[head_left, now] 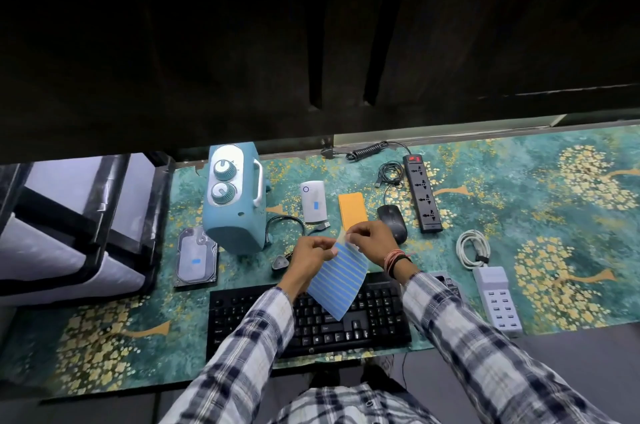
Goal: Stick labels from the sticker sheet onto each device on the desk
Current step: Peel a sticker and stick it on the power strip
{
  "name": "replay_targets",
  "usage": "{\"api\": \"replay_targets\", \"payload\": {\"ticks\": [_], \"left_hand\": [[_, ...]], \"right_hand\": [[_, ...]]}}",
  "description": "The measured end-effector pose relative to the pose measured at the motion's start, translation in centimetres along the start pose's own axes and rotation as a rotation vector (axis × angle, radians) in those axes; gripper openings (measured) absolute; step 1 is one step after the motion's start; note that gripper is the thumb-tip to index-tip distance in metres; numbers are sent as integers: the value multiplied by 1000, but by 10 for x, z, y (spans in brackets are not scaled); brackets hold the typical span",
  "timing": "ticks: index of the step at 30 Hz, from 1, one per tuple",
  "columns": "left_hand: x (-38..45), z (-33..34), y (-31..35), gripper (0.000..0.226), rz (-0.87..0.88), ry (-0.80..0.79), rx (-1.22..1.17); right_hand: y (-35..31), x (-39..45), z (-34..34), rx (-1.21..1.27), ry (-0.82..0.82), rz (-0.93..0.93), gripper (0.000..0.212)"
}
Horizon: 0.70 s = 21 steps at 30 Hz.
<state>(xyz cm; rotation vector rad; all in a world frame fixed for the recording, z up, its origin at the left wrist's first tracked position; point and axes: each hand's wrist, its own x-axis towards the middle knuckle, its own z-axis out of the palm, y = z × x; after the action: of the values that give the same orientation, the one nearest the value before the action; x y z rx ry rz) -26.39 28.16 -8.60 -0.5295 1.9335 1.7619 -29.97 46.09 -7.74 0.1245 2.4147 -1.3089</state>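
Note:
My left hand (313, 252) holds a blue sticker sheet (341, 279) with yellow lines by its top left edge, above the black keyboard (377, 319). My right hand (372, 236) pinches the sheet's top corner, where a strip is lifted. A blue label shows on the hard drive (196, 259) at the left and another on the white power bank (314, 201). The orange device (351, 208), black mouse (391, 221), teal radio (235, 195), black power strip (423, 196) and white USB charging strip (497, 299) show no label.
A green and gold patterned mat (554, 201) covers the desk. A coiled white cable (472, 248) lies right of the mouse and black cables (389, 172) at the back. A small black plug (280, 262) sits by my left hand. A grey and black case (69, 226) stands at the left.

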Motion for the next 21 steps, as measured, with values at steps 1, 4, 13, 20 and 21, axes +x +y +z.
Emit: {"api": "replay_targets", "payload": {"ticks": [1,4,13,20,21], "left_hand": [[2,-1,-1,14,-22,25,24],[14,-5,-12,16,-106,118,99],[8,47,-2,18,0,526,542],[31,167,30,39,188,77,506],[33,184,36,42,182,9,490]], "right_hand": [[1,0,-4,48,32,36,16],[12,3,-22,268,140,191,16],[95,25,-103,447,356,561,20],[106,23,-141,344,484,583,41],[107,25,-145,354,486,591,40]]}}
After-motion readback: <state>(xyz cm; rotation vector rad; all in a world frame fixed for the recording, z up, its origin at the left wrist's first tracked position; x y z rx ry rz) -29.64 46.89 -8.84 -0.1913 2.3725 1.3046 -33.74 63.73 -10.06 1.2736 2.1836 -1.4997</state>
